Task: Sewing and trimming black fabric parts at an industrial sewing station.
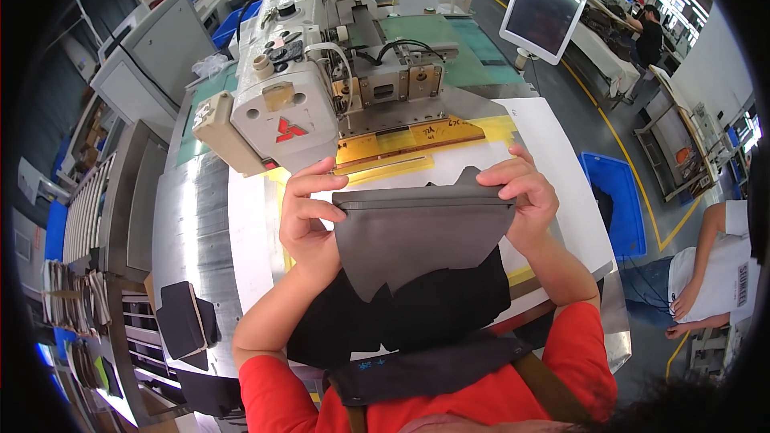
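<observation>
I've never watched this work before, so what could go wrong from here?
The gray panel, held near its ends by the left hand and right hand, could crease between them. The black material below it might bunch. The left hand, near the machine head, could get pinched if that moved.

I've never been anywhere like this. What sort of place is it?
Probably a sewing workshop. There is what looks like a big sewing machine, a grey panel held in the left hand and right hand, and a banded bundle of dark pieces.
</observation>
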A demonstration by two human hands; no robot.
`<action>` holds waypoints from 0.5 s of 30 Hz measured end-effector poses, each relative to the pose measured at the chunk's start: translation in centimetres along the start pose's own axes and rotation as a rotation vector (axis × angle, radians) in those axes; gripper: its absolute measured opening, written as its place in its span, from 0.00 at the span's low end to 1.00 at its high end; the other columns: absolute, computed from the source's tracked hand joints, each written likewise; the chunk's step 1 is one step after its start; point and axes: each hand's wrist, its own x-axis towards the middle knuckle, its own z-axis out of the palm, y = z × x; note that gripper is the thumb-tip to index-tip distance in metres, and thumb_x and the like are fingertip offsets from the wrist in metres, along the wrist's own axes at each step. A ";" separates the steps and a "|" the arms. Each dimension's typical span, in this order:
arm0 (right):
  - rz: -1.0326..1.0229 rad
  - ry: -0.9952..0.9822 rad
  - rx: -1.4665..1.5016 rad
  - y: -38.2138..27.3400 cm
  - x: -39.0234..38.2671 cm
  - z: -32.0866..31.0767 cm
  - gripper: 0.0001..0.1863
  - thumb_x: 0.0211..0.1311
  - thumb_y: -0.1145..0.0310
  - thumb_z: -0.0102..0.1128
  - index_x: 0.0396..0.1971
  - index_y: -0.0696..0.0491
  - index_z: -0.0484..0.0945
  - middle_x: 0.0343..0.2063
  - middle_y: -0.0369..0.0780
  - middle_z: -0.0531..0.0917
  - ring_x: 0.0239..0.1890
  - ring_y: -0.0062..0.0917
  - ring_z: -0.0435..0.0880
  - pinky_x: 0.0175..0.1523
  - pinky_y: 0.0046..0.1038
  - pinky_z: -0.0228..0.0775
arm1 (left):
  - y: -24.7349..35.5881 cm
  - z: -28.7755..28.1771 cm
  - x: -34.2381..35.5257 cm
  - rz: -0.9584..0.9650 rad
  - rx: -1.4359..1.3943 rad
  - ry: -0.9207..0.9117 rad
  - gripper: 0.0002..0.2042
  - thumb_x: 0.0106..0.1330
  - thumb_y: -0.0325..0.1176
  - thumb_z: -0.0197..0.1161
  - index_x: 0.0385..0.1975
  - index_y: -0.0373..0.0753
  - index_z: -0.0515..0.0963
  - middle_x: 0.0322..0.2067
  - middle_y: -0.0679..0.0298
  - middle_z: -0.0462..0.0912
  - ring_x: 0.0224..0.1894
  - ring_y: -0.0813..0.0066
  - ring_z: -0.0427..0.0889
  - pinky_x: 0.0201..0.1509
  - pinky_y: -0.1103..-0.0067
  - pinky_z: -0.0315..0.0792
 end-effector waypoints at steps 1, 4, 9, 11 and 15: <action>-0.005 -0.004 -0.005 0.0 0.0 0.0 0.13 0.44 0.72 0.67 0.23 0.48 0.68 0.29 0.36 0.83 0.34 0.21 0.80 0.58 0.33 0.53 | 0.0 0.0 0.0 0.004 -0.005 0.013 0.16 0.42 0.27 0.72 0.21 0.43 0.66 0.39 0.61 0.75 0.52 0.56 0.70 0.51 0.66 0.66; -0.014 -0.009 -0.010 0.1 -0.1 0.0 0.13 0.44 0.73 0.67 0.24 0.48 0.68 0.29 0.37 0.83 0.34 0.22 0.80 0.58 0.33 0.53 | 0.1 -0.1 0.0 -0.006 -0.020 0.025 0.17 0.42 0.27 0.72 0.21 0.43 0.65 0.40 0.60 0.74 0.52 0.56 0.69 0.52 0.66 0.65; -0.027 -0.013 -0.016 0.3 -0.3 -0.1 0.13 0.45 0.73 0.66 0.26 0.48 0.68 0.30 0.38 0.83 0.34 0.22 0.80 0.58 0.34 0.52 | -0.2 0.0 -0.1 0.006 -0.023 0.034 0.17 0.42 0.27 0.72 0.22 0.42 0.65 0.41 0.58 0.72 0.53 0.56 0.68 0.54 0.65 0.64; -0.019 0.000 -0.014 0.3 -0.5 -0.2 0.13 0.45 0.73 0.67 0.25 0.48 0.68 0.30 0.38 0.83 0.34 0.22 0.80 0.59 0.34 0.52 | -0.2 0.1 -0.2 -0.003 -0.036 0.036 0.17 0.42 0.27 0.72 0.22 0.42 0.65 0.41 0.58 0.72 0.53 0.56 0.68 0.55 0.65 0.63; 0.019 0.018 0.004 0.1 -0.1 -0.1 0.13 0.44 0.72 0.67 0.24 0.48 0.69 0.30 0.37 0.83 0.34 0.21 0.80 0.58 0.33 0.52 | -0.3 -0.1 -0.2 -0.061 -0.036 0.027 0.18 0.42 0.26 0.71 0.23 0.43 0.64 0.44 0.59 0.70 0.55 0.57 0.66 0.59 0.63 0.59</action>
